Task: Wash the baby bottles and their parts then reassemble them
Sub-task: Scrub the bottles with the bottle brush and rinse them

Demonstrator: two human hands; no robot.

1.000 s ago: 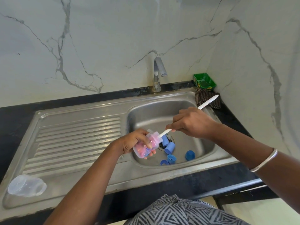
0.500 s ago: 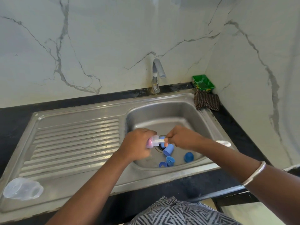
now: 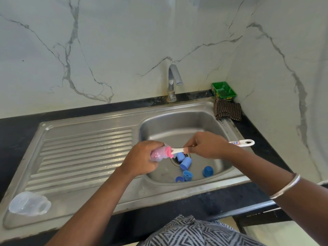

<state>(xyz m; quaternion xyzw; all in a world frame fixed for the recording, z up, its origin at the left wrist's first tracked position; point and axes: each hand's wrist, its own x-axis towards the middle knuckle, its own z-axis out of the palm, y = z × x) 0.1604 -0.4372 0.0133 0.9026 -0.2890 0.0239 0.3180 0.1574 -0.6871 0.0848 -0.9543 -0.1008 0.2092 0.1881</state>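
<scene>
My left hand (image 3: 140,159) grips a small clear baby bottle (image 3: 159,154) on its side above the sink basin (image 3: 177,121), mouth pointing right. The pink head of a bottle brush sits inside the bottle. My right hand (image 3: 205,145) pinches the brush's white handle (image 3: 244,142), which sticks out to the right. Several blue caps and rings (image 3: 185,163) lie around the drain, one darker blue cap (image 3: 208,171) apart to the right. Another clear bottle (image 3: 29,204) lies on its side on the drainboard's near left corner.
A steel tap (image 3: 173,82) stands behind the basin. A green tray (image 3: 224,91) and a checked cloth (image 3: 227,110) sit in the back right corner. The ribbed drainboard (image 3: 85,151) spreads to the left, with black counter around the sink.
The bottle tipped from upright-tilted to lying sideways. My right hand dropped lower, so the brush handle now points right instead of up and back, and the pink head sits in the bottle.
</scene>
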